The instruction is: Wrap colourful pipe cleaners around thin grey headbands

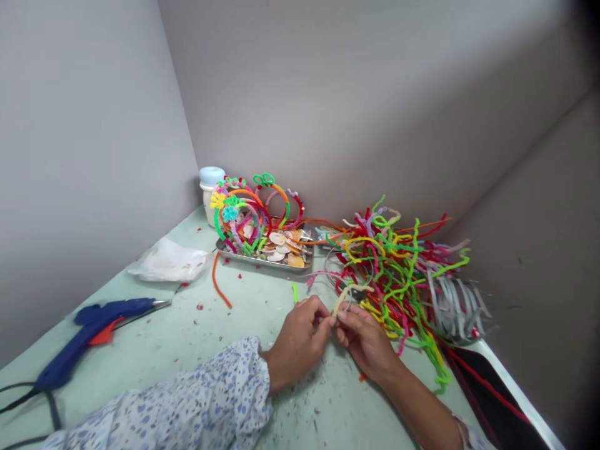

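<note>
A pale yellow pipe cleaner point(344, 296) rises between my two hands and bends over to the right. My left hand point(301, 337) pinches its lower end, fingertips closed. My right hand point(364, 337) holds the same piece from the other side, thumb and index finger together. The fingertips of both hands nearly touch. A thin grey hoop point(372, 265) stands just behind my right hand; whether it joins the yellow piece is unclear. To the right lies a tangled heap of coloured pipe cleaners point(398, 269).
A metal tray point(281, 265) holds shells and several colourful hoops. Behind it stands a white bottle with a blue lid point(212, 178). Left are a plastic bag point(169, 262) and a blue glue gun point(79, 340). Grey bands point(459, 309) lie at right. Walls enclose the table.
</note>
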A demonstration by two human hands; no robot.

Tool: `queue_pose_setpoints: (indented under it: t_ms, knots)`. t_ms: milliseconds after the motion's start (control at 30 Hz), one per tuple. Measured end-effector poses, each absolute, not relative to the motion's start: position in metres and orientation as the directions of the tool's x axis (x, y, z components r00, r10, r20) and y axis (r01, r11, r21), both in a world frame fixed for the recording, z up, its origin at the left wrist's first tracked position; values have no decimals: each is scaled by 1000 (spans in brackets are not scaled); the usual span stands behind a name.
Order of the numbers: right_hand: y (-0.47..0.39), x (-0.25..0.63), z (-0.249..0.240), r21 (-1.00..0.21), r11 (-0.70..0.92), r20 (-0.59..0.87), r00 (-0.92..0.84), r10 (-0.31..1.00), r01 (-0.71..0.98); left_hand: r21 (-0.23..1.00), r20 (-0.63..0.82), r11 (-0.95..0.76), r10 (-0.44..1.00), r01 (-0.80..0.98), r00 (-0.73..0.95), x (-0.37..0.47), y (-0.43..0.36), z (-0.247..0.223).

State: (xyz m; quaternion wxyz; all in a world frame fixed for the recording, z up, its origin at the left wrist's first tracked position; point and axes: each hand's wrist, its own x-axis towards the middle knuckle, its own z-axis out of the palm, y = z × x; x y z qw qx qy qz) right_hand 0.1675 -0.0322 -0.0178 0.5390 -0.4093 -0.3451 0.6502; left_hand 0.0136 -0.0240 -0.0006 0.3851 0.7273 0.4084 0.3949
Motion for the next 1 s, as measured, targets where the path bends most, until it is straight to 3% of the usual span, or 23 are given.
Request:
queue_pose_setpoints:
  t_ms: [667, 1000]
  knots:
    - [-32, 167, -16, -889, -149, -120, -93, 988, -433, 891, 253, -356, 904, 281, 344, 14, -25, -1]
    - [-29, 166, -16, -871, -129, -144, -4, 990, -474, 866, 285, -408, 877, 289, 386, 13, -23, 1]
